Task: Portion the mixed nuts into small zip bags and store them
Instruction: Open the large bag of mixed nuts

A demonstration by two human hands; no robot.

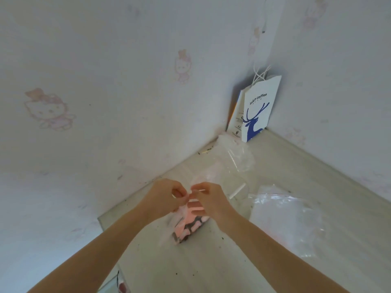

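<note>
A small clear zip bag (187,226) holding pink and dark pieces stands on the pale table (211,267) in the middle of the head view. Both hands meet at its top edge. My left hand (164,196) pinches the bag's rim from the left with thumb and fingers. My right hand (208,200) pinches the same rim from the right, its fingers curled over the bag's upper part. The zip strip itself is mostly hidden between my fingertips.
Several empty clear zip bags (228,161) lie behind my hands, and a larger clear plastic bag (283,220) lies to the right. A white and blue paper coffee bag (257,111) leans in the wall corner. Dark crumbs dot the table.
</note>
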